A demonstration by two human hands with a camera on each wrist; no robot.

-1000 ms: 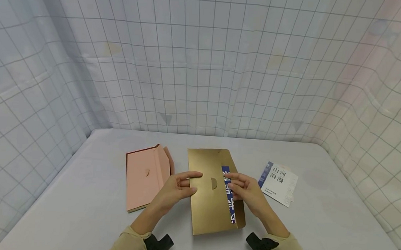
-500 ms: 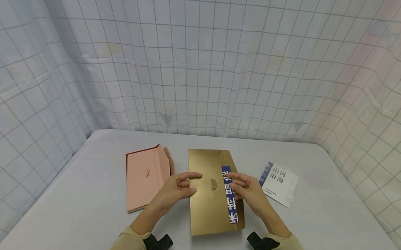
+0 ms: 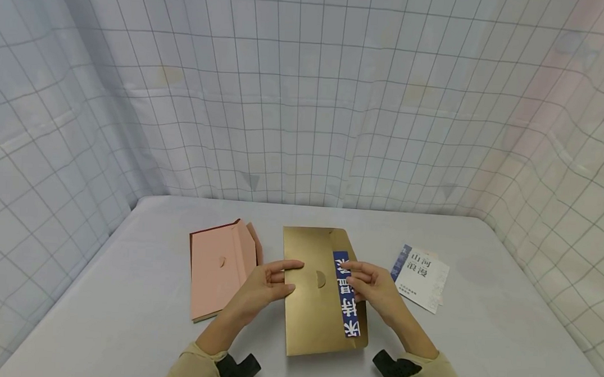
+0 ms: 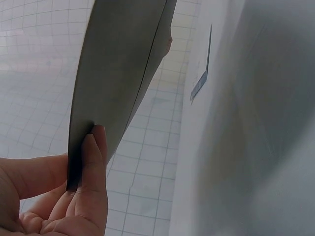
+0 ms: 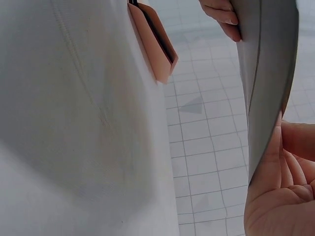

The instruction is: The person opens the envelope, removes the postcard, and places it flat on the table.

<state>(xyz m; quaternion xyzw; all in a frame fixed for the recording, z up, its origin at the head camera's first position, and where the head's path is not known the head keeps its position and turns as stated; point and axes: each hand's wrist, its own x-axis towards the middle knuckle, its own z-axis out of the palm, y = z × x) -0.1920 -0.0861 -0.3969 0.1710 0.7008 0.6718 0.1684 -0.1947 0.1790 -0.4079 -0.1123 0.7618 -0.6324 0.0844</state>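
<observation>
Both hands hold a gold envelope (image 3: 303, 318) up in front of the body, its flap side turned to the right. My left hand (image 3: 263, 285) pinches the left edge, and the left wrist view shows fingers (image 4: 93, 172) behind the envelope's dull underside. A dark blue strip with white characters (image 3: 348, 311) shows at the envelope's opening. My right hand (image 3: 377, 288) grips the right side there, its fingertips over the strip. In the right wrist view, the thumb (image 5: 298, 140) and fingers lie on opposite sides of the envelope's edge.
On the white table (image 3: 125, 293), a pink envelope (image 3: 214, 274) with a book-like edge lies at left. White-and-blue printed booklets or cards (image 3: 422, 278) lie at right. Checked curtains (image 3: 306, 98) surround the back and sides.
The blue strip shows wider and its characters have become more readable. The envelope's near edge has shifted slightly left and toward me; both hands have kept nearly the same place.
</observation>
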